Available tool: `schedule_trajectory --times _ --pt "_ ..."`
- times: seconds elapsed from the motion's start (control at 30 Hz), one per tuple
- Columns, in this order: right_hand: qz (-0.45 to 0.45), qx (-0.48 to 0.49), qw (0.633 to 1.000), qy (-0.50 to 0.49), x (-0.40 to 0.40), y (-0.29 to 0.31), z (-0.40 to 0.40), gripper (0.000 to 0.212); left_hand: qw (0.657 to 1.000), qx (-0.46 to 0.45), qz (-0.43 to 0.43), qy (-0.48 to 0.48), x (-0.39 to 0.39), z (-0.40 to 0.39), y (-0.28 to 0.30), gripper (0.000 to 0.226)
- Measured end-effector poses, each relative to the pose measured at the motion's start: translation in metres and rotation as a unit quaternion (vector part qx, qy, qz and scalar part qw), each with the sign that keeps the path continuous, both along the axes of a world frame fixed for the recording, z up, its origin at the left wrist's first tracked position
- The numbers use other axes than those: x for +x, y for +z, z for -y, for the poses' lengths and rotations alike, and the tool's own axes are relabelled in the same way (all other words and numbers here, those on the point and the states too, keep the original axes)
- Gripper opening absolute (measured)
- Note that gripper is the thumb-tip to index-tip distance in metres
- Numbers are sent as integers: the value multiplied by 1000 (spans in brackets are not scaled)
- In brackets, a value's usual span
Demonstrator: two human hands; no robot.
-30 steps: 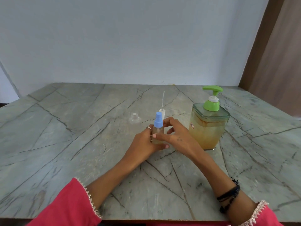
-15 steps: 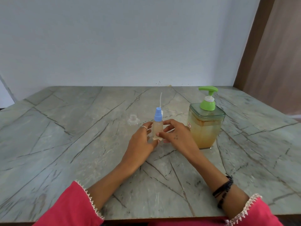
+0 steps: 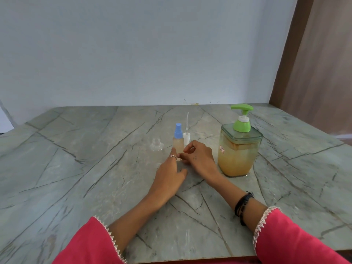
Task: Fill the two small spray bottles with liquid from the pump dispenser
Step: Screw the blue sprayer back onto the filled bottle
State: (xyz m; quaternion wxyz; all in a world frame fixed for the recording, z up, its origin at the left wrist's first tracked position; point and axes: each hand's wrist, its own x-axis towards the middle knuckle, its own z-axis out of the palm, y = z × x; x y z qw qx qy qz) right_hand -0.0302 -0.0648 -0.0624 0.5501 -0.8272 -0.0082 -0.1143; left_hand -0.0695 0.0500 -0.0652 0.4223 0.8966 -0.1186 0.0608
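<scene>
- Standing upright near the middle of the grey veined stone table is a small spray bottle with a blue spray cap, its clear body holding pale yellowish liquid.
- The left hand reaches to the bottle's lower left side; its fingers lie fairly straight with the tips at the bottle's base, and a ring shows on one finger. Whether they truly press on the bottle cannot be told.
- The right hand sits at the bottle's lower right, fingers curled in toward the base; the fingertips are partly hidden, so whether they pinch the bottle cannot be told.
- Just behind and right of the bottle stands a white spray head, its thin dip tube pointing up.
- Left of the bottle, a little apart, stands a second small clear bottle with an open neck and no cap.
- Right of the hands stands the square clear pump dispenser with a green pump, holding amber liquid well up its body.
- Pink sleeves with white trim cover both forearms; dark bands circle the right wrist.
</scene>
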Motion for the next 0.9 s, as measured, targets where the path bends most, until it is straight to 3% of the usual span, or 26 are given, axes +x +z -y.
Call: schedule_trajectory --times 0.2,0.57,0.9 --pt "29 -20 998 43 9 -3 -8 3 999 3 -27 16 7 1 2 73" --pt "57 -154 983 87 13 -10 -11 33 999 0 -45 9 16 6 -1 72" --pt "49 -171 973 144 17 -12 -11 47 999 21 -37 9 19 10 -5 82"
